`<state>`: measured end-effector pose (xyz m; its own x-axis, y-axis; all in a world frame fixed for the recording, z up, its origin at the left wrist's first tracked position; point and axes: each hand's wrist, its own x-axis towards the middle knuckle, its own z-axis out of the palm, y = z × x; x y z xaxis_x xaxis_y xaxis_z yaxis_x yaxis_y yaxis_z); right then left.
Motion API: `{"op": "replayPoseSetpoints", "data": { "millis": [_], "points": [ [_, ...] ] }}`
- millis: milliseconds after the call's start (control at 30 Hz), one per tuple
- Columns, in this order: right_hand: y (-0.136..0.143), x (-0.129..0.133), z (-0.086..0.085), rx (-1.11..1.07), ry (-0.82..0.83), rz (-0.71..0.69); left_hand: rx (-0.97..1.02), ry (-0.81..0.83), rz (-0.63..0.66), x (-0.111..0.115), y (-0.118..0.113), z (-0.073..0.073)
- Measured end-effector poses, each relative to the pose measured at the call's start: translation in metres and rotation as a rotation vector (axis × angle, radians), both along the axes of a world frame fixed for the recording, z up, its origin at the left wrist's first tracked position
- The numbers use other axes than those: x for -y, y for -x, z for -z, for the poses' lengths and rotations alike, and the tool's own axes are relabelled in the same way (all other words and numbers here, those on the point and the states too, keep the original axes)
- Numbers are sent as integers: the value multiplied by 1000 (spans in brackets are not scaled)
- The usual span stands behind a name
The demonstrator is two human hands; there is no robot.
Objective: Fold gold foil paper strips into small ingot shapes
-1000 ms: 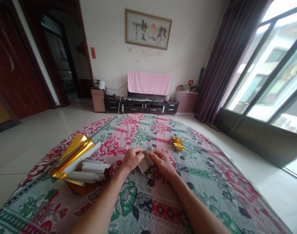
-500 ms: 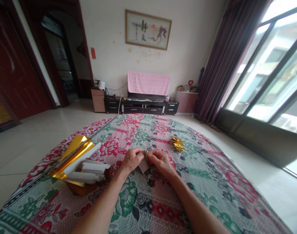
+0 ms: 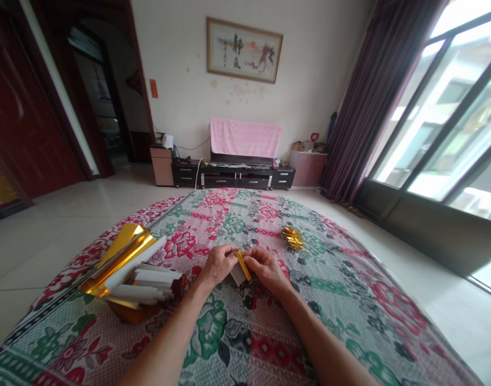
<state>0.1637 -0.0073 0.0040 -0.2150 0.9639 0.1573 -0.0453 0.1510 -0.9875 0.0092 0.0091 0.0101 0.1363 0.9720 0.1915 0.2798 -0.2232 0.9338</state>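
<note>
Between my hands, just above the patterned tablecloth (image 3: 205, 332), is a small sheet of gold foil paper (image 3: 244, 265) with a pale grey-white back. One edge is folded over and shows a narrow gold strip. My left hand (image 3: 221, 262) pinches its upper left side, fingers closed. On the right, my right hand (image 3: 265, 268) grips the folded gold edge between thumb and fingers. A little pile of folded gold foil pieces (image 3: 294, 238) lies beyond my right hand. To the left rests a stack of gold and white foil sheets (image 3: 136, 273), some of them curled.
The cloth covers a round table. Past it stands a low black TV cabinet (image 3: 237, 177) with a pink cloth (image 3: 246, 136) draped over a screen. A purple curtain (image 3: 358, 107) and large windows are at the right, a dark red door (image 3: 23, 102) at the left.
The sheet's right edge has been folded over, so a gold strip now shows where mostly the pale side faced up. Both hands stay in nearly the same place.
</note>
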Motion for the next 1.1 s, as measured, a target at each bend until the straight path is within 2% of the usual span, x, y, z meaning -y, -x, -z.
{"op": "replayPoseSetpoints", "data": {
  "millis": [233,533,700,1100],
  "points": [
    [0,-1,2,-36,7,-28,140,67,72,1,-1,0],
    [-5,-4,4,4,16,-83,201,151,117,3,1,-5],
    [-7,-3,0,-68,54,-108,265,188,167,5,3,-6],
    [-5,-3,0,-183,97,-63,414,213,177,3,1,-2]
  ]
}}
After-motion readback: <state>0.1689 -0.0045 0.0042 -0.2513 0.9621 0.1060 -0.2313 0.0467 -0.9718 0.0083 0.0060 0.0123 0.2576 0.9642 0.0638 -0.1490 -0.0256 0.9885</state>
